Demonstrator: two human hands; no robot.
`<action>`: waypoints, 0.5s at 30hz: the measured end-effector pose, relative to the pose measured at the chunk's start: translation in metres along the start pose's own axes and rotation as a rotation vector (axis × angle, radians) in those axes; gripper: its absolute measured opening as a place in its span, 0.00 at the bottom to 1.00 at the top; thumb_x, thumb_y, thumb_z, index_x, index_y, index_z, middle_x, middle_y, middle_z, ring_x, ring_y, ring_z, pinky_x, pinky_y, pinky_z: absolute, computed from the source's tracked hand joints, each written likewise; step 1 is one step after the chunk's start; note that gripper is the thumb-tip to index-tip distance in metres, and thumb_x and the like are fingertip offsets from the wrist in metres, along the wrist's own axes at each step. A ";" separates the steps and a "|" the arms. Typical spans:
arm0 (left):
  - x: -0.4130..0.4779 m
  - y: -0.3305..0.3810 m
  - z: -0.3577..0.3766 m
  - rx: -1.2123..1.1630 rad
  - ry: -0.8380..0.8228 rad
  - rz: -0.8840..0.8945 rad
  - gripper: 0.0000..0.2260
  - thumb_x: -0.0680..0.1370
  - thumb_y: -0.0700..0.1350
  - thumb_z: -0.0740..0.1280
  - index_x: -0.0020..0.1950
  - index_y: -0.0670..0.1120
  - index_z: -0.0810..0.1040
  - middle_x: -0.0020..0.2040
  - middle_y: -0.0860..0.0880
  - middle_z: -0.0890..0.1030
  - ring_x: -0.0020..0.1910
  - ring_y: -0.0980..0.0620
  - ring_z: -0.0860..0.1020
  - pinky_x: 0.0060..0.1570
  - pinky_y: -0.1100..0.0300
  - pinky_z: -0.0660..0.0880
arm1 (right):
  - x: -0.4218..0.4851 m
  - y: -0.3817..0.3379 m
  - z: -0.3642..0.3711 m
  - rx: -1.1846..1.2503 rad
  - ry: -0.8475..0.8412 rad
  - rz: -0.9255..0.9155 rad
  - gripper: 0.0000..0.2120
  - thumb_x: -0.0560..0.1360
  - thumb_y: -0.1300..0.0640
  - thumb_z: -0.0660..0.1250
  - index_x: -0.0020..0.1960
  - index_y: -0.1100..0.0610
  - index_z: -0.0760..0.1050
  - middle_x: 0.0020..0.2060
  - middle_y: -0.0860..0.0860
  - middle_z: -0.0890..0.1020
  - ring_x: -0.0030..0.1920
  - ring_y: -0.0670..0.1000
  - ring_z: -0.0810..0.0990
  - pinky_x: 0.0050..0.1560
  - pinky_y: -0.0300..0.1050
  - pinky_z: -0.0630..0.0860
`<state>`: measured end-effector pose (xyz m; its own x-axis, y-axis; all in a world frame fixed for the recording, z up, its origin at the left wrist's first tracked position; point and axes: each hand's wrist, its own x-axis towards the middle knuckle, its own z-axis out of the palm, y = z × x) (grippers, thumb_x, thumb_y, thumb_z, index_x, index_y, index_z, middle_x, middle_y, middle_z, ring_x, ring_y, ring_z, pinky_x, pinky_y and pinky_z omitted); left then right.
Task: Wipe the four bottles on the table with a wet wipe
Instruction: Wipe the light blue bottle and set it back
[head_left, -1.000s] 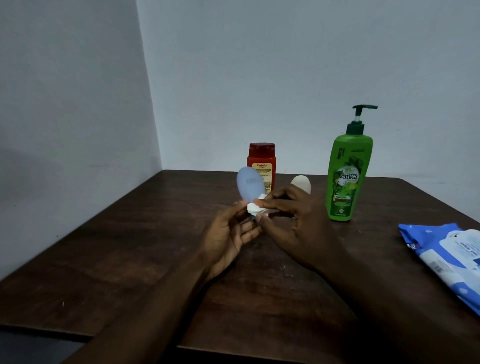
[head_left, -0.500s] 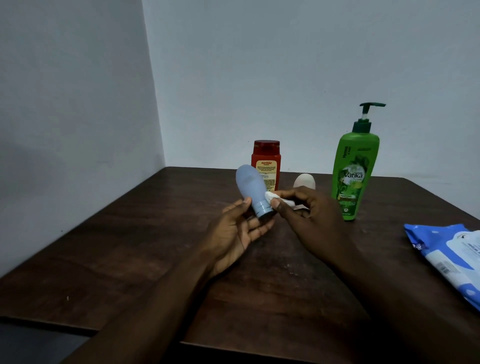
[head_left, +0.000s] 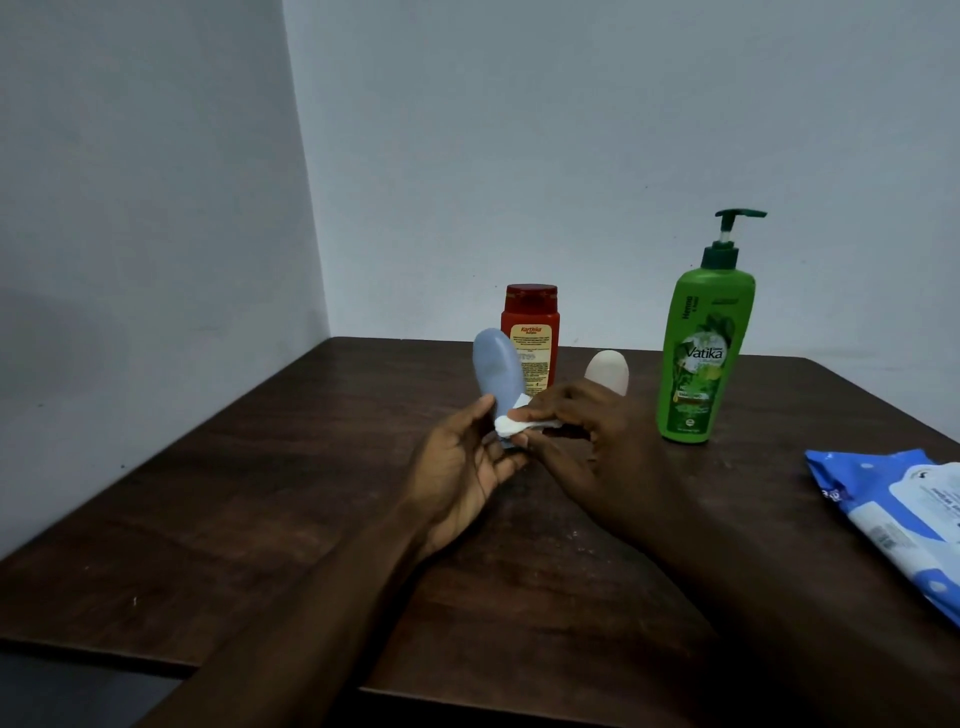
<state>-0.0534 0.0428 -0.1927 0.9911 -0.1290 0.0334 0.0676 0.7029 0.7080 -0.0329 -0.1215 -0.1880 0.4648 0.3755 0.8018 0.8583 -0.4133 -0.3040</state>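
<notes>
Obs., standing by the dark wooden surface (head_left: 260, 519), set in a corner of pale grey walls.

- Left hand (head_left: 457, 467): raised above the middle of the surface, palm turned inward. Its fingers (head_left: 506, 462) curl under and the thumb closes from the near side round the lower end of a pale blue plastic bottle (head_left: 497, 374). The bottle is clear of the surface, rounded end up, leaning slightly left.
- Right hand (head_left: 597, 447): back of hand toward me. Its fingers (head_left: 540, 413) are closed in a pinch on a bunched white wet wipe (head_left: 511, 425), pressed against the lower part of the blue bottle, just above the left fingers. The wipe hides the bottle's bottom end; I cannot tell what is under it.
- Red plastic bottle (head_left: 531, 332) with a yellow label: upright at the back, directly behind the blue one.
- White rounded bottle (head_left: 608, 370): beside the red one on the right, lower half hidden by the right hand.
- Green pump bottle (head_left: 698, 358), tall, dark green dispenser head: upright, right of the white bottle, apart from it.
- Blue-and-white wipes pack (head_left: 893, 514): flat at the right edge of the surface, well apart from the bottles and partly out of view.
</notes>
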 end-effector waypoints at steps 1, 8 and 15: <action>0.000 0.001 0.000 -0.008 -0.010 -0.003 0.19 0.77 0.44 0.64 0.65 0.36 0.74 0.62 0.36 0.81 0.58 0.44 0.81 0.57 0.52 0.80 | 0.000 -0.001 0.001 -0.008 -0.013 -0.011 0.13 0.73 0.61 0.76 0.57 0.56 0.84 0.51 0.49 0.84 0.52 0.43 0.80 0.55 0.31 0.76; 0.002 0.000 -0.001 0.098 -0.007 0.052 0.16 0.73 0.42 0.68 0.59 0.38 0.78 0.55 0.39 0.84 0.56 0.45 0.81 0.58 0.51 0.79 | 0.001 -0.002 0.000 0.002 -0.003 -0.037 0.12 0.73 0.62 0.76 0.56 0.56 0.84 0.50 0.49 0.83 0.52 0.43 0.81 0.54 0.33 0.77; 0.006 0.001 -0.001 0.112 -0.004 0.104 0.11 0.76 0.42 0.66 0.57 0.40 0.79 0.49 0.45 0.87 0.48 0.52 0.85 0.51 0.59 0.82 | 0.004 0.005 -0.004 0.080 0.088 0.126 0.10 0.75 0.58 0.75 0.55 0.54 0.85 0.48 0.44 0.84 0.50 0.41 0.83 0.50 0.36 0.79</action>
<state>-0.0470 0.0436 -0.1924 0.9916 -0.0628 0.1130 -0.0484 0.6300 0.7751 -0.0274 -0.1257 -0.1846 0.5516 0.2492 0.7960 0.8109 -0.3839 -0.4417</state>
